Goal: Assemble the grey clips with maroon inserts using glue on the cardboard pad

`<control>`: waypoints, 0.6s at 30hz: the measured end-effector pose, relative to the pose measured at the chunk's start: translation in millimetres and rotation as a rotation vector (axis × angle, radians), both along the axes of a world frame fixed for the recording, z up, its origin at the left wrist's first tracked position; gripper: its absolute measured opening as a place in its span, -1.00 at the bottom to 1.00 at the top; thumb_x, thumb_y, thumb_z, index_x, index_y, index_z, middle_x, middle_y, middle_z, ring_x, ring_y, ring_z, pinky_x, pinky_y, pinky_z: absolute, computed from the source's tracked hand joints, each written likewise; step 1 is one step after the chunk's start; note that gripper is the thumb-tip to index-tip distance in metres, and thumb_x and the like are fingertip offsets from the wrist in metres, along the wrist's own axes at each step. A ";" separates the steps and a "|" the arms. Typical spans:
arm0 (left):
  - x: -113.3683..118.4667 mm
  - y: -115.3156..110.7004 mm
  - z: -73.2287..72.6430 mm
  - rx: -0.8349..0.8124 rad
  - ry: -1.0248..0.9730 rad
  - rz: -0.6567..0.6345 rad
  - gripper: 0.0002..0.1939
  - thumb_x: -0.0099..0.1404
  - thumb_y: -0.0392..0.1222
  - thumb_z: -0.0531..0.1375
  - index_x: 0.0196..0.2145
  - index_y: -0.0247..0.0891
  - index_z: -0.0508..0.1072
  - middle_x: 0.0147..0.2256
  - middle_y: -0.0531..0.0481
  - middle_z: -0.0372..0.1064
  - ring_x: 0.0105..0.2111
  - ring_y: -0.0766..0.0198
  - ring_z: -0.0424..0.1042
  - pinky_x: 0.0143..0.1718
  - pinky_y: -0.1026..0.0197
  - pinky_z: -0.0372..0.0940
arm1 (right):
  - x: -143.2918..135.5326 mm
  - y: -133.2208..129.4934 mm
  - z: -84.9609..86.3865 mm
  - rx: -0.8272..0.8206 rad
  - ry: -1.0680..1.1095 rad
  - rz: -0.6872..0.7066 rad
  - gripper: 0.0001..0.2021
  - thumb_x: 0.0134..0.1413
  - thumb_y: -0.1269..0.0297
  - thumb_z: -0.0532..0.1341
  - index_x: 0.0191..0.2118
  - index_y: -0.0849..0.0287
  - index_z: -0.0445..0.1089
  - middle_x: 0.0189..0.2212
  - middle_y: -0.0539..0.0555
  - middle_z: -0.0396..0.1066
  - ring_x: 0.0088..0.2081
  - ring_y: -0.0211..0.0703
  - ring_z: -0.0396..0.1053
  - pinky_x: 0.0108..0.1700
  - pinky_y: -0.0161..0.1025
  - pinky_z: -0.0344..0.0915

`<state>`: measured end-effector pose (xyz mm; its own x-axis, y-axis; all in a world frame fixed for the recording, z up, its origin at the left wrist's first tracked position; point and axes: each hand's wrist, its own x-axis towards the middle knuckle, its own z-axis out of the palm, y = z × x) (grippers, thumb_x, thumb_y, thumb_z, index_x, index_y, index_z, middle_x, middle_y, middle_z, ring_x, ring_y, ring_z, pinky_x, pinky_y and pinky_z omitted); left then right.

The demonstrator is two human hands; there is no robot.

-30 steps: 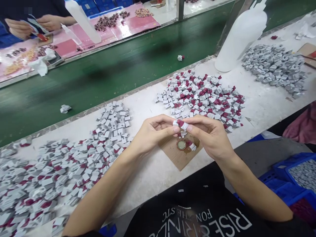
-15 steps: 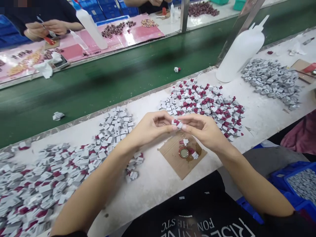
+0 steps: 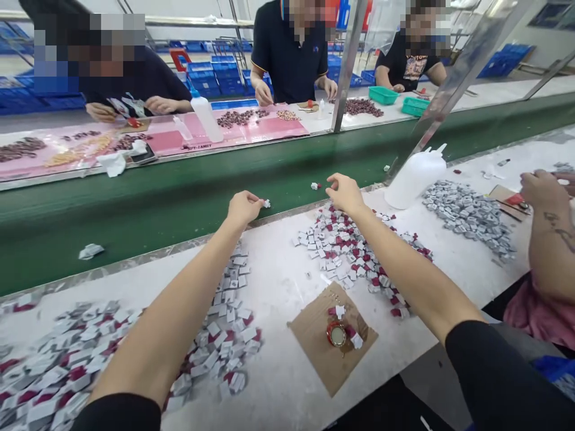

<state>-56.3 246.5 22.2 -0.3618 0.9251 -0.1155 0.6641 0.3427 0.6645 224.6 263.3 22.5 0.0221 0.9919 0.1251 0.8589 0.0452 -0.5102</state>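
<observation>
My left hand (image 3: 244, 208) reaches over the near edge of the green belt (image 3: 179, 197), its fingertips pinched on a small white piece (image 3: 266, 203). My right hand (image 3: 345, 193) hovers at the belt edge with fingers apart and nothing visible between them. Close to its fingertips, a white and dark red piece (image 3: 315, 186) lies on the belt. Below the right hand spreads a pile of grey-white and dark red parts (image 3: 336, 239). On the table, a cardboard square (image 3: 309, 329) bears a round bottle cap (image 3: 336, 335) and two small red and white pieces.
Grey-white and red parts (image 3: 85, 353) cover the left of the table. A white squeeze bottle (image 3: 413, 179) and a grey pile (image 3: 467, 212) stand right. Across the belt, people work; a tattooed arm (image 3: 552, 227) is at right.
Both hands have moved apart and forward from above the cardboard to the belt. The right hand has let go of the small piece. The view has tilted up, showing more of the people opposite.
</observation>
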 end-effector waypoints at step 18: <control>-62.6 -154.5 -6.7 0.101 0.275 -0.488 -0.70 0.37 -0.17 0.20 0.00 -0.20 0.63 0.00 -0.27 0.56 0.16 -0.29 0.45 0.36 -0.36 0.28 | -45.2 -0.9 6.8 -0.133 0.321 0.286 -0.81 0.28 0.44 0.41 -0.03 0.25 0.71 -0.32 0.18 0.69 -0.24 0.04 0.68 -0.01 0.01 0.67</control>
